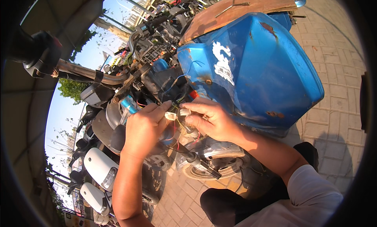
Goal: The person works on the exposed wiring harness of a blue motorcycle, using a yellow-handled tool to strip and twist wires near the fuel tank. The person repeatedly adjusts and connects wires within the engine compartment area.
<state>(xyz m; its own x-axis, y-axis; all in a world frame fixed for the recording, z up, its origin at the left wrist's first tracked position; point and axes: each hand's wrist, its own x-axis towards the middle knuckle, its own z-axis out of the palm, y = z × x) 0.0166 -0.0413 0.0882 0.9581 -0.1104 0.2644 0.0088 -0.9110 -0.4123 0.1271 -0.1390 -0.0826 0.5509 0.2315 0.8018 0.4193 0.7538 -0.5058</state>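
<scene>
My left hand is closed, thumb and fingertips pinched on thin wires in front of the scooter's opened front end. Just beside those fingertips sits a white plastic wire connector. A second white connector is between the thumb and forefinger of my right hand, close to the first but apart from it. Yellow, red and dark wires hang below both hands. A loose blue wire curls up above them. The exact grip of my left fingers is partly hidden.
A rusty blue body panel fills the right side, with a brown board and a screwdriver-like tool behind. The handlebar reaches left. Below is the front wheel; white scooters stand at left.
</scene>
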